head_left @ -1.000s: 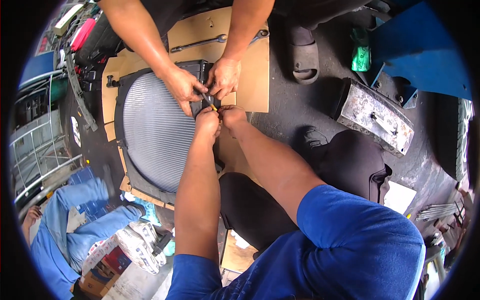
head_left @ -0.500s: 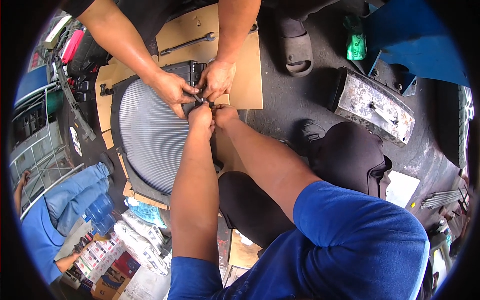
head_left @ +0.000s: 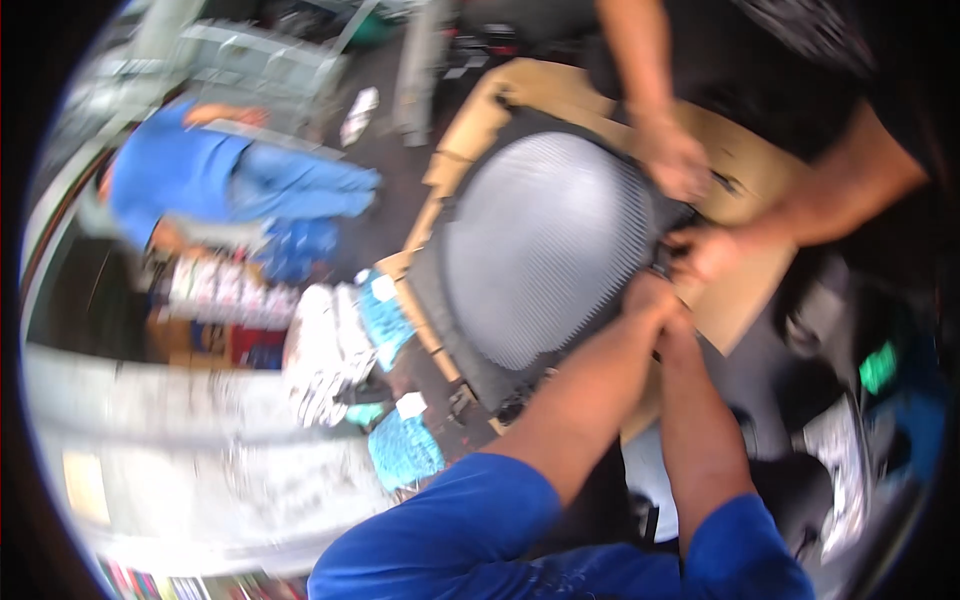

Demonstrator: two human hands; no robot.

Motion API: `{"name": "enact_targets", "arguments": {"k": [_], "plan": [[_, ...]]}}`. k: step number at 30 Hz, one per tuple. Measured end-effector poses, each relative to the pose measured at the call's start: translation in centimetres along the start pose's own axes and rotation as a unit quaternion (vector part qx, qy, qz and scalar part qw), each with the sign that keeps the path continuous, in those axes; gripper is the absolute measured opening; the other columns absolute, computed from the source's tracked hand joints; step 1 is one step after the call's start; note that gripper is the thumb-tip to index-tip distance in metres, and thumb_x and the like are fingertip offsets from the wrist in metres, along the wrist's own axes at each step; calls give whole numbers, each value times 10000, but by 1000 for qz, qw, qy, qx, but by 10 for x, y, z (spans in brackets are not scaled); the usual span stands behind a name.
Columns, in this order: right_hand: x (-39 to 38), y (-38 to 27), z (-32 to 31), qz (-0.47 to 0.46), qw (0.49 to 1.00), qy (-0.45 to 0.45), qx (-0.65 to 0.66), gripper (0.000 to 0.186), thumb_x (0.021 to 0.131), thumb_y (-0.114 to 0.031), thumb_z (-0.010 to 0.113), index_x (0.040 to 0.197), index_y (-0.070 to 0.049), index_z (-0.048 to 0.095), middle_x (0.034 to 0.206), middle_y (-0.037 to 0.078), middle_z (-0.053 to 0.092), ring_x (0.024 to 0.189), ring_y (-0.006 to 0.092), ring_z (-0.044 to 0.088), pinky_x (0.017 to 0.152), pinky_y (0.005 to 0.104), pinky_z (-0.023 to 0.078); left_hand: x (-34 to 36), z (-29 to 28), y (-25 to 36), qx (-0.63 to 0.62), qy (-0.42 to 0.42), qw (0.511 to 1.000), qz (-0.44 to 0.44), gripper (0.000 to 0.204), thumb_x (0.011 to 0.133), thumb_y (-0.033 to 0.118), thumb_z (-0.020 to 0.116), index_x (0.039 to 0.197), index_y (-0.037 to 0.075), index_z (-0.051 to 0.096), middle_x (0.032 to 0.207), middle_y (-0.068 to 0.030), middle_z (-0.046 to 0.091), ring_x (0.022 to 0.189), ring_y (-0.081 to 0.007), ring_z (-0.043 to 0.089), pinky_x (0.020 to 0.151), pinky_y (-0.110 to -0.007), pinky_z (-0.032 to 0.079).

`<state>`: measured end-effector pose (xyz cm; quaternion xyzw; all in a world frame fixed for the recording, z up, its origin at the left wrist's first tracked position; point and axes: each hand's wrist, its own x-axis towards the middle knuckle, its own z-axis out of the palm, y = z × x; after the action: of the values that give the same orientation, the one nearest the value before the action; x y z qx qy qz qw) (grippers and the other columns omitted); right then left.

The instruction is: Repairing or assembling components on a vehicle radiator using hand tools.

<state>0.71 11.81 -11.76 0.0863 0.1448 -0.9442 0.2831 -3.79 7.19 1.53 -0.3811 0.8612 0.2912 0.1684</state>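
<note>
A radiator (head_left: 545,240) with a silver finned core and black surround lies flat on cardboard. Both my hands meet at its right-hand corner, close together. My left hand (head_left: 648,296) is closed at the black edge; whatever its fingers grip is hidden. Just beside it, my right hand (head_left: 677,328) is also closed, partly covered and blurred. Across from me, a co-worker's hand (head_left: 703,254) is at the same corner, almost touching mine. The co-worker's other hand (head_left: 678,165) is over the radiator's upper right edge. Motion blur hides small parts there.
Flattened cardboard (head_left: 745,300) spreads under the radiator. Striped white sacks (head_left: 325,345) and light-blue bundles (head_left: 405,445) lie left of it. Another person in a blue shirt (head_left: 175,170) is farther left, near blue water jugs (head_left: 300,245). A metal box (head_left: 835,470) stands at right.
The view has swung left, so the radiator and all hands appear farther right and turned. My hands stay together at the corner. One co-worker's hand has come away from the other.
</note>
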Motion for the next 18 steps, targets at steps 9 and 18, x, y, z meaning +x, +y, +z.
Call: {"name": "enact_targets", "arguments": {"k": [9, 18], "plan": [[18, -22, 2, 79, 964, 226, -117, 252, 931, -217, 521, 1152, -98, 547, 1070, 73, 601, 910, 228, 610, 773, 360, 524, 1, 7, -4, -28, -3, 998, 52, 305, 857, 217, 528, 1051, 13, 647, 1060, -252, 634, 1040, -357, 610, 859, -415, 487], [9, -34, -15, 20, 988, 125, -86, 309, 799, -102, 696, 1077, 3, 609, 985, 100, 634, 806, 201, 627, 683, 347, 541, -3, 5, 20, -45, -41, 998, -3, 321, 821, 210, 554, 1037, -2, 660, 1106, -248, 622, 1073, -365, 597, 867, -423, 500]]}}
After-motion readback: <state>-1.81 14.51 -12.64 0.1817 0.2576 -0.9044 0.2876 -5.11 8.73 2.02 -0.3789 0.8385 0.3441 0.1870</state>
